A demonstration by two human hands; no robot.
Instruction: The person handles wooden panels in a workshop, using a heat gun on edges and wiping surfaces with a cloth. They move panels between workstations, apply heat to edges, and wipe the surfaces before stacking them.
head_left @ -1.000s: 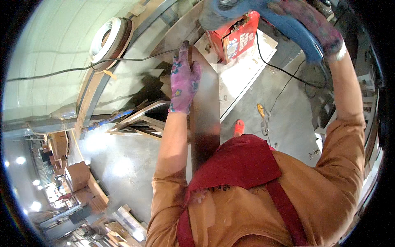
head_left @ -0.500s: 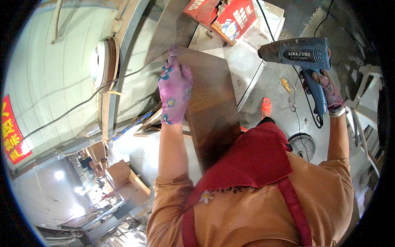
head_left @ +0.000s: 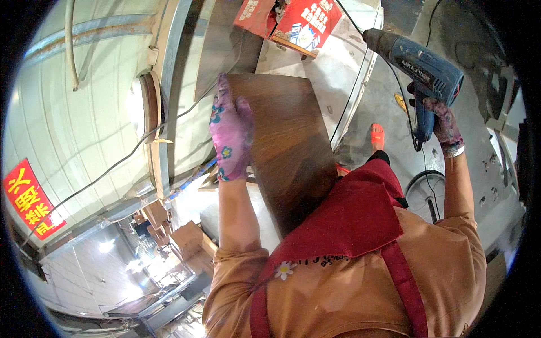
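My left hand (head_left: pixel 230 130), in a pink flowered glove, grips the left edge of a dark brown wood-grain panel (head_left: pixel 290 143). The panel runs from the worktable down against my red apron. My right hand (head_left: pixel 442 121), also gloved, is closed around the handle of a blue heat gun (head_left: pixel 420 65) held up at the right. The gun's nozzle points up and left, away from the panel. Its black cord hangs down beside my right arm.
A red and white cardboard box (head_left: pixel 301 22) sits on the white worktable (head_left: pixel 338 84) at the top. A roll of edge banding (head_left: pixel 147 121) hangs at the left. An orange shoe (head_left: pixel 377 135) and a round fan (head_left: pixel 425 194) are on the concrete floor.
The view has tilted, so the panel and my left hand now sit lower in view. My right hand has carried the heat gun out to the right, clear of the box.
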